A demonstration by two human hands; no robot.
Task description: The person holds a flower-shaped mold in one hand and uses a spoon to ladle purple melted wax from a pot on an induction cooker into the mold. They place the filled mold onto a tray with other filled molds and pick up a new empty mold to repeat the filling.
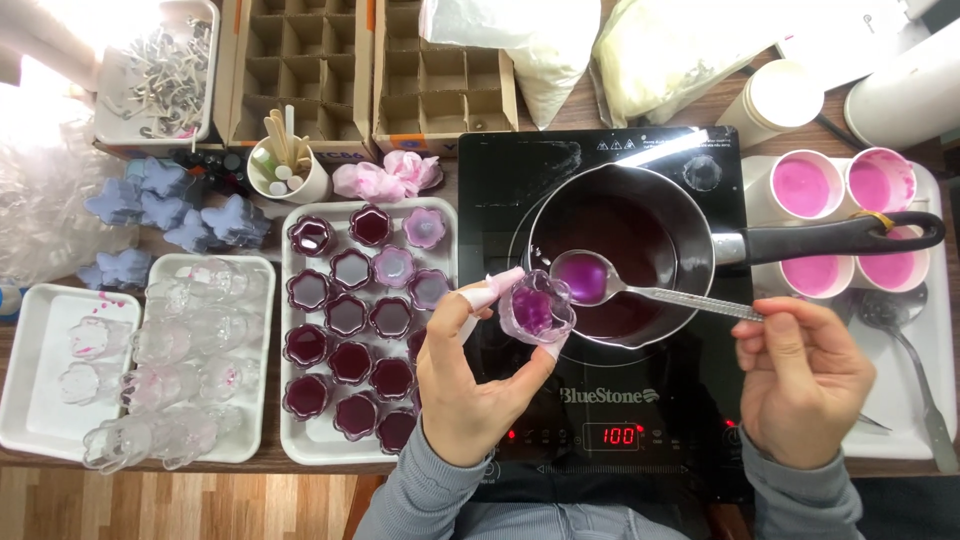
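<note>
We count one black saucepan (560, 215) of dark purple liquid standing on one black induction cooktop (680, 400), its long handle running out toward three o'clock. Our left hand (465, 385) pinches one small clear flower-shaped cup (537, 308) between thumb and fingertips, closed on its rim and base; the cup sits at one o'clock of that palm, hanging over the pan's near edge, with purple liquid already in it. Our right hand (800, 385) is pressed together around the end of one long metal spoon (640, 288); the shaft leaves the grip toward ten o'clock and the bowl, holding purple liquid, lies just beside the cup at its two o'clock, over the pan.

At nine o'clock of the cup one white rectangular tray (290, 430) carries about seventeen filled flower cups, most of them dark purple and three or four paler lilac. Farther toward nine o'clock two more white trays (30, 400) hold clear empty flower cups, heaped so that we cannot count them exactly. At three o'clock of the pan four white round cups of pink liquid (805, 185) stand on another white tray, with a second metal spoon (915, 370) lying beside them. At eleven o'clock we see two brown cardboard boxes with dividers (320, 65), one white cup of wooden sticks (285, 165) and roughly six blue-grey flower-shaped pieces (165, 205).
</note>
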